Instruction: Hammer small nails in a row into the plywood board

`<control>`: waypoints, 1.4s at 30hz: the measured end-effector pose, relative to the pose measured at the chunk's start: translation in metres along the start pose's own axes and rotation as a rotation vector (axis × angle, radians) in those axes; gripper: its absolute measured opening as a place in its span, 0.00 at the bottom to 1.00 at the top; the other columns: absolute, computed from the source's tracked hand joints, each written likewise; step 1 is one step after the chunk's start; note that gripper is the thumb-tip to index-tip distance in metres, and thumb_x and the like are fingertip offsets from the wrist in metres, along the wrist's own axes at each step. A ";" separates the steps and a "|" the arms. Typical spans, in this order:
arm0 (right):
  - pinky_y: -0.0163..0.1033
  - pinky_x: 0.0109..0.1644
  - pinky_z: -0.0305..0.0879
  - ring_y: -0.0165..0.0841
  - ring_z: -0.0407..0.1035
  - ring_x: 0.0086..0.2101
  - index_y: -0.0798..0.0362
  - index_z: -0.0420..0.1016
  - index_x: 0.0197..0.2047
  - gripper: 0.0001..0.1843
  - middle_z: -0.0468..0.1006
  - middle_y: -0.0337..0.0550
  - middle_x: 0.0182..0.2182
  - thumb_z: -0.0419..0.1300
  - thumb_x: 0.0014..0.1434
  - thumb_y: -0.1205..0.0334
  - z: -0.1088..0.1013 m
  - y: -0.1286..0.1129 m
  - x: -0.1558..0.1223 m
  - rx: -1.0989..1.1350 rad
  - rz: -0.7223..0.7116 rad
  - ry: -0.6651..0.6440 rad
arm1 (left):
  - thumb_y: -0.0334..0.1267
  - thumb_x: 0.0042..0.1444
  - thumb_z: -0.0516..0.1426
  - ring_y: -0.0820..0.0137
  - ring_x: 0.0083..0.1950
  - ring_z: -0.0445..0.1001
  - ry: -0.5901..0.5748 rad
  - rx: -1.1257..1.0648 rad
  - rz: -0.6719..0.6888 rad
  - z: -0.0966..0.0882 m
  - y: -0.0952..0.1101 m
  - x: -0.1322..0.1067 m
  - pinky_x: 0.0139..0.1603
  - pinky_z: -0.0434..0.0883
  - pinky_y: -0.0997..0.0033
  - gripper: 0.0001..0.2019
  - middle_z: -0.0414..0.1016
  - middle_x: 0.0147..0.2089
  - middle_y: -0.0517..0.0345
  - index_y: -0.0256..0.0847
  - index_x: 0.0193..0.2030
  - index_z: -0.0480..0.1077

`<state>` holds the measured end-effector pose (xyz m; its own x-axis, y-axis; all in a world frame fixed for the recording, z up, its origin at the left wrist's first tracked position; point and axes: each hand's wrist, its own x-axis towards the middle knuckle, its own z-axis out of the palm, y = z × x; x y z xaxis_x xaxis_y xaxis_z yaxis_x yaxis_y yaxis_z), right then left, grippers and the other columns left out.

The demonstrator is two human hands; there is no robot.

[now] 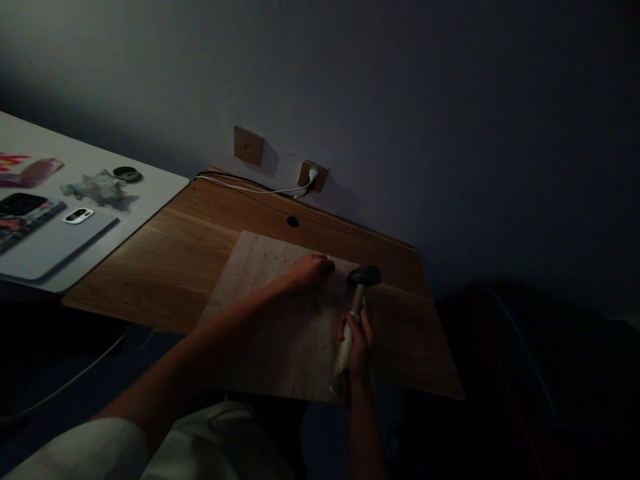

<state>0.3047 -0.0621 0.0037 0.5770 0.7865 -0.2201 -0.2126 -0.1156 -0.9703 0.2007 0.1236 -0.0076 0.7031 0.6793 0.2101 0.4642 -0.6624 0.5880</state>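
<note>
- The right hand (359, 343) has its grip wrapped tight around the lower part of the pale handle of a hammer (356, 303). The fingers are closed all the way round.
- The hammer points away from the person. Its dark head is at the far end, over the right edge of a thin pale board (270, 320), just to the right of the left hand (311, 272).
- The left hand lies on the far right part of the board with its fingers curled under. It is too dim to tell whether this grip is closed on anything.
- The board lies flat on the wooden worktop (165, 260), near the front edge. A row of small dark dots (280, 259) runs along its far part, left of the left hand.
- Beyond the board there is a round hole (293, 222) in the worktop, and a white cable (240, 187) runs to a wall socket (313, 177).
- To the far left, a white table (150, 183) carries a flat grey slab (55, 243) and other small things.
</note>
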 end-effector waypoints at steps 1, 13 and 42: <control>0.29 0.16 0.52 0.24 0.56 0.15 0.49 0.72 0.47 0.21 0.68 0.29 0.20 0.66 0.53 0.50 0.000 -0.001 -0.001 -0.001 -0.003 -0.005 | 0.32 0.58 0.56 0.66 0.44 0.78 0.004 0.007 0.006 0.000 0.001 0.000 0.46 0.73 0.71 0.13 0.80 0.46 0.52 0.42 0.46 0.79; 0.30 0.20 0.54 0.24 0.58 0.20 0.51 0.72 0.41 0.15 0.68 0.32 0.25 0.65 0.58 0.50 0.018 -0.001 -0.002 -0.088 -0.126 -0.122 | 0.31 0.59 0.55 0.66 0.43 0.76 0.023 -0.025 0.048 -0.002 0.003 -0.002 0.44 0.71 0.71 0.10 0.78 0.44 0.51 0.39 0.43 0.78; 0.31 0.21 0.53 0.25 0.58 0.19 0.52 0.73 0.46 0.19 0.69 0.31 0.22 0.63 0.59 0.48 0.015 0.008 -0.001 -0.191 -0.167 -0.146 | 0.29 0.58 0.56 0.67 0.42 0.78 0.081 -0.153 0.002 0.011 -0.008 0.003 0.43 0.72 0.72 0.19 0.80 0.44 0.52 0.38 0.57 0.70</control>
<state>0.2900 -0.0547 -0.0024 0.4691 0.8816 -0.0521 0.0363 -0.0783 -0.9963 0.2049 0.1272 -0.0200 0.6556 0.7054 0.2695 0.3711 -0.6118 0.6986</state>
